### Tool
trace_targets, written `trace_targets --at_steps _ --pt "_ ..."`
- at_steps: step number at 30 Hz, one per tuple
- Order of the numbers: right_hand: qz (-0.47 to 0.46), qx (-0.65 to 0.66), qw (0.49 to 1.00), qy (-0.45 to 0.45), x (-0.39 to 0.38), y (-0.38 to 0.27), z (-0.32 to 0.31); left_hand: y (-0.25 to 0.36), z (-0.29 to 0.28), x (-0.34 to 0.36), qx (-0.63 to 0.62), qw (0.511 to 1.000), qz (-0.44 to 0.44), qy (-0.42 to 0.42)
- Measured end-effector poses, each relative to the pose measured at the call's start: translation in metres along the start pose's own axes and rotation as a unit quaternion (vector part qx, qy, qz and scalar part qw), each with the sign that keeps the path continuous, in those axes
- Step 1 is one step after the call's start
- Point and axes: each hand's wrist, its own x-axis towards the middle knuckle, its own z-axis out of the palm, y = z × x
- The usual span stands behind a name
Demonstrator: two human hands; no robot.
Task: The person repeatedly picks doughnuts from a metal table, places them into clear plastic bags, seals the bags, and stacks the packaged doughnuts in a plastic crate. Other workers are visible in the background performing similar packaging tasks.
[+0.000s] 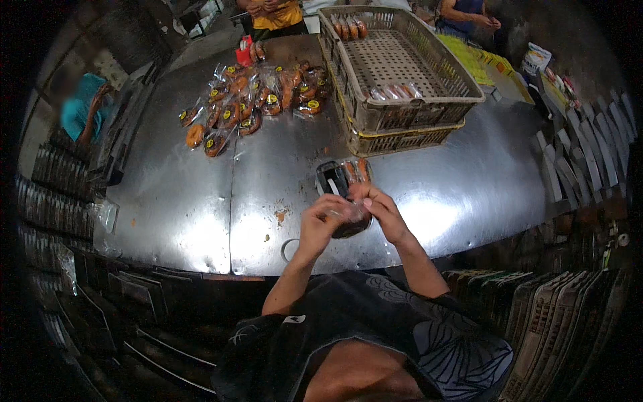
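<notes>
Near the front edge of the metal table, my left hand (319, 220) and my right hand (380, 206) are both closed on a clear plastic bag with a brown bread ring (352, 230) inside. Fingertips of both hands pinch the bag's upper part, and the film between them is partly blurred. Just beyond my hands stands a black tape dispenser (332, 178) with a pale strip along its middle. To its right lies a pack of wrapped brown bread pieces (358, 170), touching or almost touching the dispenser.
A heap of bagged bread rings (261, 95) with yellow labels covers the far left of the table (181, 194). Two stacked plastic crates (415, 110) stand far right, the upper one holding several packs. Yellow packages (469, 60) lie beyond. Other people (274, 15) are around the table.
</notes>
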Motion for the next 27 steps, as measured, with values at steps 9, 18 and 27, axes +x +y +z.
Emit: trace_targets --at_steps 9,18,27 --pt "-0.045 -0.046 0.997 0.037 -0.007 -0.011 0.022 0.006 0.007 -0.009 -0.068 0.988 0.03 0.133" --pt "-0.062 -0.081 0.987 0.121 -0.008 0.001 0.027 0.008 0.0 -0.005 0.109 0.993 -0.03 0.017" --pt "-0.111 -0.455 0.883 -0.008 -0.012 -0.002 0.017 0.017 -0.014 -0.007 0.213 0.974 0.04 -0.065"
